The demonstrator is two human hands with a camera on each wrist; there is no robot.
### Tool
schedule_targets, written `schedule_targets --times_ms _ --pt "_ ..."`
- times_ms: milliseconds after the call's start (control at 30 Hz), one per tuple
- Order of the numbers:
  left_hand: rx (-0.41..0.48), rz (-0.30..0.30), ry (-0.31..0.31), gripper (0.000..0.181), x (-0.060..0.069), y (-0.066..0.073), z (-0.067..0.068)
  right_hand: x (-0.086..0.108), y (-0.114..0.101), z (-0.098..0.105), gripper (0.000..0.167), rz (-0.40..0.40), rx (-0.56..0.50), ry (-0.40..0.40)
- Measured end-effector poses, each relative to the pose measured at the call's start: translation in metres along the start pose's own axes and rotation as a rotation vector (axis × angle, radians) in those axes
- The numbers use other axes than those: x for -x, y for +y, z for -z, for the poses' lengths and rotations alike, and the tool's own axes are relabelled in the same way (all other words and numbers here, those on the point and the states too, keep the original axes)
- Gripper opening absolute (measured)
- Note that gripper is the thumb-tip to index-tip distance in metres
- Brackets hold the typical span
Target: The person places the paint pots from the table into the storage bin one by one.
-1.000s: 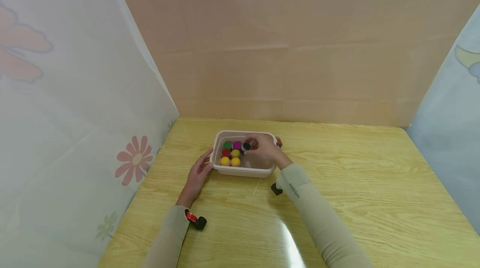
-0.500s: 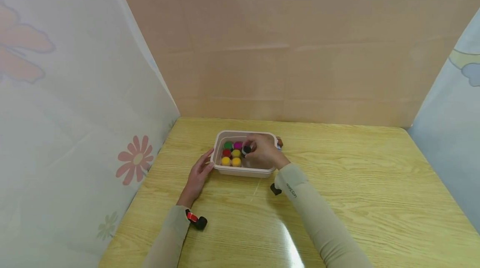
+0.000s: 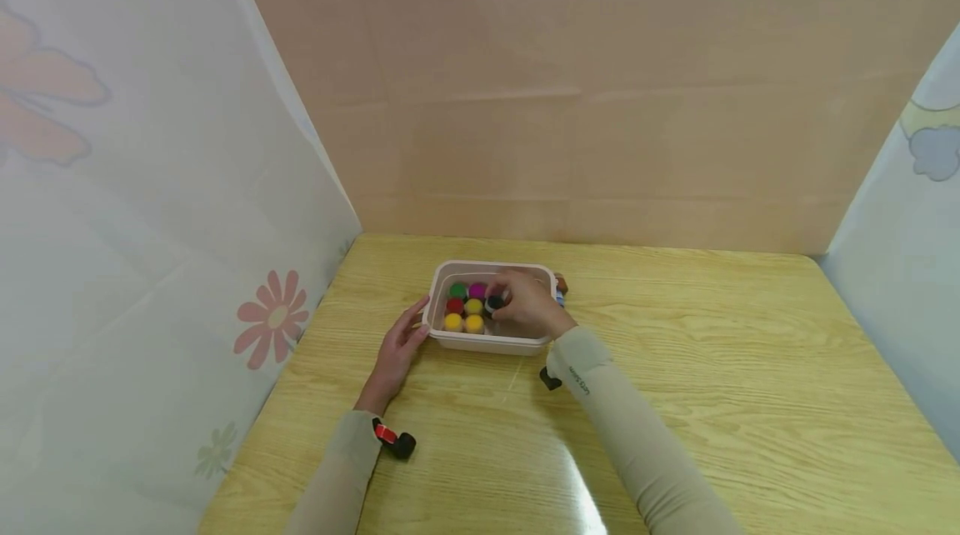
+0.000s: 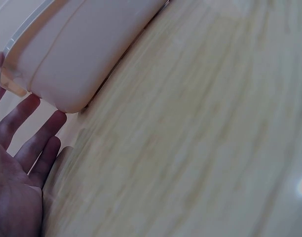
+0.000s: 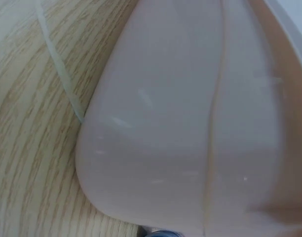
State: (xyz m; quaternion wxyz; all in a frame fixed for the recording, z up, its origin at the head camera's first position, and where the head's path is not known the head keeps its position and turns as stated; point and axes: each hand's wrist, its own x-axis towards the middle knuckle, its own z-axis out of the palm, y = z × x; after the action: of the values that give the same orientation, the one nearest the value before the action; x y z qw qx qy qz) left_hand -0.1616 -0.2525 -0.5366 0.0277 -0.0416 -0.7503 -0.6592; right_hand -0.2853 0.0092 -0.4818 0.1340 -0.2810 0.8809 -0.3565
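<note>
A pale pink plastic bin [image 3: 491, 343] stands on the table in the head view. Rows of small jars sit in its left part, with green [image 3: 458, 291], magenta [image 3: 477, 291], red [image 3: 454, 305], olive-yellow [image 3: 474, 307] and yellow lids [image 3: 453, 322]. My right hand [image 3: 525, 302] reaches in over the right end and pinches a black-lidded jar [image 3: 493, 302] beside the others. Whether that jar touches the bin's floor I cannot tell. My left hand [image 3: 396, 352] touches the bin's left end with extended fingertips [image 4: 57, 117]. The right wrist view shows the bin's wall [image 5: 166, 123] but not the fingers.
Just beyond the bin's right end lies a brown and blue object [image 3: 561, 289], mostly hidden. The wooden table [image 3: 712, 385] spreads out to the right and in front. Fabric screens [image 3: 172, 185] and a tan backdrop [image 3: 585, 102] bound the table.
My right hand has brought the black-lidded jar slightly down and nearer, beside the other jars. The left hand stays at the bin's end. The view has shifted a little.
</note>
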Motion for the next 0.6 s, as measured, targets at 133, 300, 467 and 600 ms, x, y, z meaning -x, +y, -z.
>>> schedule_targets --times_ms 133,300,467,600 --pt "-0.004 0.004 0.007 0.053 -0.001 -0.002 0.0 -0.001 0.0 -0.001 0.029 -0.014 0.021 -0.001" --pt "-0.027 -0.001 0.024 0.052 -0.008 -0.023 0.002 -0.003 -0.001 -0.003 0.029 -0.015 0.026 0.001" --pt "-0.039 -0.028 0.028 0.052 -0.01 -0.031 0.003 -0.005 -0.001 -0.004 0.029 -0.022 0.039 -0.002" --pt "-0.02 -0.043 0.02 0.053 -0.01 -0.031 0.004 -0.006 0.0 -0.005 0.028 -0.018 0.046 -0.001"
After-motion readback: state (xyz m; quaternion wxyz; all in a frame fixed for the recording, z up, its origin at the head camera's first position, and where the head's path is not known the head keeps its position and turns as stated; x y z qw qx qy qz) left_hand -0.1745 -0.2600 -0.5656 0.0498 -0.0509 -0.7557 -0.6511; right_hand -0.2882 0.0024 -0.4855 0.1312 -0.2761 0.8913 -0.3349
